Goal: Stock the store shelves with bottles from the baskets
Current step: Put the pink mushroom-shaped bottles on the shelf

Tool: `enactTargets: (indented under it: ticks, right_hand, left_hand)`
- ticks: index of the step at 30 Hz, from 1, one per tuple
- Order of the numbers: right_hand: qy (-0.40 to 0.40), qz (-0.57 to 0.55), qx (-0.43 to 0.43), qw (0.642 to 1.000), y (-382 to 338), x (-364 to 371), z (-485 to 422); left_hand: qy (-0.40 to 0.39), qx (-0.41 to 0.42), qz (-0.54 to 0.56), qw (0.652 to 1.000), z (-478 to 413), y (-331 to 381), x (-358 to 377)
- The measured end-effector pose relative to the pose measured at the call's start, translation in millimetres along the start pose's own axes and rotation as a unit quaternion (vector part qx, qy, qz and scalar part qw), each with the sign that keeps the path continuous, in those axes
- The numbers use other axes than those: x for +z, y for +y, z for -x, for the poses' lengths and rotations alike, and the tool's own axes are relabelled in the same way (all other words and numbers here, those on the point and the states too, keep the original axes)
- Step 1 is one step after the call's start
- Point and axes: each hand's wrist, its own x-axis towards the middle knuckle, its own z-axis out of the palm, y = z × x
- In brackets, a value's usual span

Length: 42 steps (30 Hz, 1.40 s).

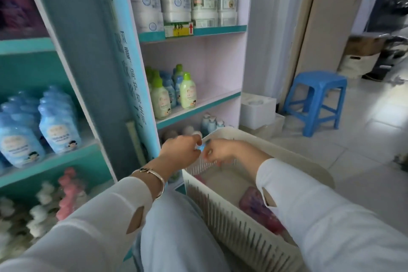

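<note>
1. Left grip (181, 150) is pinching a small blue item (199, 147) with curled fingers. Right grip (223, 151) is curling its fingertips onto the same item from the other side. The item is too blurred to say whether it is a bottle or a cap.
2. The item is hanging over the far left corner of the basket (234, 225), just in front of the lowest shelf bay (229, 115).
3. The basket, cream and slatted, is sitting right of the person's knee. One purple-pink packet (256, 203) is lying inside; its print is unreadable.
4. On the middle shelf (212, 100), four green-capped bottles (187, 91) are standing at the left end, with small blue bottles (170, 88) among them (count unclear). Labels are showing a cartoon child's head; the text is not legible.
5. On the top shelf, white tubs (175, 0) are standing three high in four columns, twelve showing. Some are bearing round blue emblems, others green labels. No words can be read.
6. A shelf-edge tag (178, 28) is showing one red up-arrow. The writing on its yellow strip is illegible.
7. The upright panel (130, 68) is carrying Chinese characters running downward, too blurred to read.
8. In the left unit, two large blue bottles (58, 126) are standing in front, with more behind, bearing the same cartoon-head label. Below them, one pink bottle (66, 192) is standing among white ones.
9. Three pale bottles (209, 125) are standing in the lowest bay.
10. One blue stool (315, 95) is standing far right on the floor, with a white box (257, 110) to its left.
</note>
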Motion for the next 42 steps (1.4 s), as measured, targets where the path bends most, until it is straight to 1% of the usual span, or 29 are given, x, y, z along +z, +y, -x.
enactTargets:
  ticks: [2, 4, 7, 9, 12, 14, 18, 22, 24, 26, 29, 33, 37, 40, 42]
  right_hand:
    - [-0.012, -0.003, 0.002, 1.000, 8.7, 17.7, -8.4]
    - [-0.008, 0.002, 0.005, 1.000, 13.6, 36.6, -18.7]
    - [-0.005, -0.012, 0.012, 1.000, 15.7, 64.5, -37.0]
    - [-0.017, -0.036, 0.028, 0.999, 15.1, 75.7, -43.7]
    - [-0.024, -0.098, 0.050, 0.994, 13.0, 83.7, -47.1]
    - [-0.013, -0.107, 0.056, 0.993, 10.7, 86.4, -50.8]
    - [-0.022, -0.124, 0.068, 0.990, 6.5, 89.6, -56.1]
    - [0.005, -0.135, 0.079, 0.988, 7.8, 90.2, -57.1]
    - [0.024, -0.132, 0.091, 0.987, 12.6, 94.4, -58.1]
    - [0.034, -0.159, 0.110, 0.981, 20.0, 94.8, -52.7]
    - [0.060, -0.183, 0.126, 0.973, 32.0, 89.4, -40.4]
    - [0.129, -0.259, 0.154, 0.945, 44.3, 77.8, -29.4]
    - [0.158, -0.341, 0.149, 0.915, 49.3, 65.9, -17.7]
    - [0.202, -0.437, 0.131, 0.867, 49.5, 52.1, -6.0]
    - [0.248, -0.508, 0.116, 0.817, 43.9, 40.0, 2.0]
  left_hand:
    - [-0.019, -0.004, 0.003, 1.000, -5.0, 1.1, 13.8]
    - [-0.026, -0.006, 0.004, 1.000, -9.0, 0.7, 28.3]
    - [0.016, 0.006, 0.005, 1.000, -13.7, -2.8, 48.3]
    - [0.042, 0.010, 0.016, 0.999, -17.9, -6.3, 59.7]
    - [0.044, 0.018, 0.030, 0.998, -22.1, -9.5, 76.1]
    - [0.049, 0.010, 0.038, 0.998, -23.8, -10.0, 83.8]
    - [0.034, 0.000, 0.032, 0.999, -26.4, -12.6, 89.7]
    - [0.036, 0.016, 0.024, 0.999, -26.7, -13.9, 89.5]
    - [0.049, 0.019, 0.018, 0.998, -24.1, -11.7, 88.0]
    - [0.063, 0.031, 0.011, 0.997, -19.7, -9.3, 86.6]
    - [0.072, 0.031, 0.040, 0.996, -14.4, -7.9, 85.2]
    - [0.069, 0.006, 0.083, 0.994, -11.8, -4.8, 81.4]
    - [0.033, 0.005, 0.088, 0.996, -7.0, -0.3, 76.5]
    - [0.001, -0.010, 0.121, 0.993, 0.9, 7.4, 68.1]
    - [-0.006, -0.033, 0.204, 0.978, 6.4, 13.6, 58.0]
